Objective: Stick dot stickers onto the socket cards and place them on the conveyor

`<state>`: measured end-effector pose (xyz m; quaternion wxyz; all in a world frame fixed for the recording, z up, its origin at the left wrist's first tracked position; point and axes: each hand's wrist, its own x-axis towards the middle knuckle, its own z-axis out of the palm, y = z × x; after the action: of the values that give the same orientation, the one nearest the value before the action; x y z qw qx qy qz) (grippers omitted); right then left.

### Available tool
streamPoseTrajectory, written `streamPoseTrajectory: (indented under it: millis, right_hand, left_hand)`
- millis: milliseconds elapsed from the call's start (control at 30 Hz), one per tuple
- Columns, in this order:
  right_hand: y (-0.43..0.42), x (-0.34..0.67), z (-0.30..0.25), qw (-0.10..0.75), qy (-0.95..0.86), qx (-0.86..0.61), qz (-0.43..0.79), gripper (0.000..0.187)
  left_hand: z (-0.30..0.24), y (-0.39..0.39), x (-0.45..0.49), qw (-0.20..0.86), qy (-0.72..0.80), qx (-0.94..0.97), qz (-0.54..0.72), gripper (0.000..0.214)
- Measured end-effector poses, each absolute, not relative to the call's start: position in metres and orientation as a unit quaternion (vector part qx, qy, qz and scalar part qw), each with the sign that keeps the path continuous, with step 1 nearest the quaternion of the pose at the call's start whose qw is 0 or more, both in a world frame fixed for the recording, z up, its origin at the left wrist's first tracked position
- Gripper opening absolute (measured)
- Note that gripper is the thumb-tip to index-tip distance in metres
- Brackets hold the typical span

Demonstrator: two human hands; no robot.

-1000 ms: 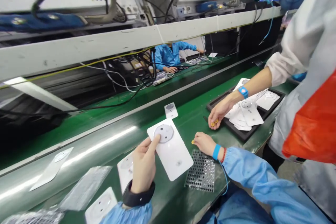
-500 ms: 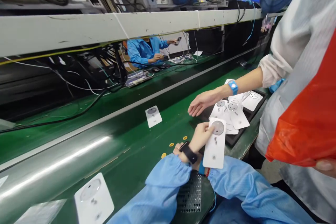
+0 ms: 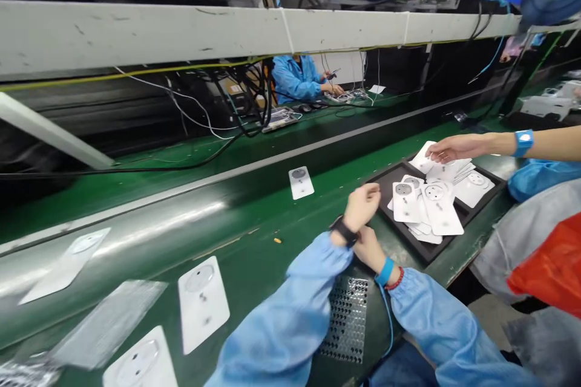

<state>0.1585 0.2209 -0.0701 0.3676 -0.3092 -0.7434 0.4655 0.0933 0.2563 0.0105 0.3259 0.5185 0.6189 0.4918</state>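
- Workbench (image 3: 245, 275), green, beneath a white beam (image 3: 181, 33).
- Black tray (image 3: 388, 178) on it: white cards (image 3: 438, 211) heaped inside, a co-worker's hand (image 3: 458, 148) over them.
- Left hand (image 3: 363, 205) beside the tray, half-curled, nothing visible in it.
- Right hand (image 3: 370, 249) partly hidden; can't tell its grip.

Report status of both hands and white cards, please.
Left hand near tray, grip unclear. Right hand partly hidden. White cards heaped in tray. Another person's hand over it.

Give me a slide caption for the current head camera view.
Left hand beside a black tray of white cards, right hand close by, a co-worker's hand at the cards.
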Motion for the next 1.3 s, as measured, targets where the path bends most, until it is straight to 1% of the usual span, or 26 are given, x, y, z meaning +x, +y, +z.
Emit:
streamPoseTrajectory:
  millis: [67,133,200,300,433,533,600,733,867,1033,1100,1200,1300]
  right_hand:
    - [0.219,0.156,-0.075,0.35,-0.695,-0.296,0.554,0.028]
    - [0.214,0.157,-0.073,0.341,-0.644,-0.278,0.626,0.034]
    - [0.208,0.158,-0.067,0.34,-0.601,-0.257,0.676,0.042]
    - [0.196,0.158,-0.054,0.34,-0.556,-0.23,0.723,0.042]
    - [0.186,0.153,-0.047,0.34,-0.529,-0.215,0.747,0.041]
    - [0.184,0.152,-0.048,0.351,-0.53,-0.222,0.739,0.04]
    - [0.184,0.153,-0.049,0.379,-0.541,-0.232,0.714,0.034]
    - [0.179,0.157,-0.044,0.44,-0.579,-0.229,0.647,0.019]
    - [0.169,0.159,-0.039,0.44,-0.624,-0.195,0.616,0.015]
    - [0.164,0.162,-0.039,0.447,-0.647,-0.194,0.586,0.008]
    - [0.164,0.163,-0.039,0.447,-0.658,-0.189,0.576,0.01]
    - [0.166,0.165,-0.04,0.452,-0.673,-0.182,0.556,0.021]
    - [0.167,0.166,-0.039,0.466,-0.711,-0.195,0.49,0.03]
  left_hand:
    - [0.008,0.212,0.052,0.302,0.613,0.493,0.538,0.028]
    - [0.001,0.171,0.02,0.272,0.614,0.465,0.577,0.033]
    - [-0.01,0.14,0.008,0.258,0.608,0.451,0.6,0.035]
    - [-0.025,0.12,0.019,0.261,0.587,0.454,0.617,0.031]
    - [-0.031,0.12,0.039,0.268,0.569,0.449,0.635,0.02]
    - [-0.029,0.121,0.038,0.278,0.571,0.428,0.643,0.014]
    - [-0.03,0.12,0.035,0.28,0.579,0.401,0.653,0.014]
    - [-0.034,0.12,0.035,0.292,0.584,0.335,0.68,0.021]
    - [-0.033,0.12,0.04,0.31,0.568,0.302,0.7,0.024]
    - [-0.027,0.118,0.043,0.321,0.551,0.292,0.713,0.026]
    - [-0.025,0.117,0.044,0.328,0.543,0.293,0.715,0.028]
    - [-0.024,0.116,0.043,0.334,0.532,0.28,0.726,0.027]
    - [-0.021,0.115,0.046,0.343,0.516,0.26,0.741,0.025]
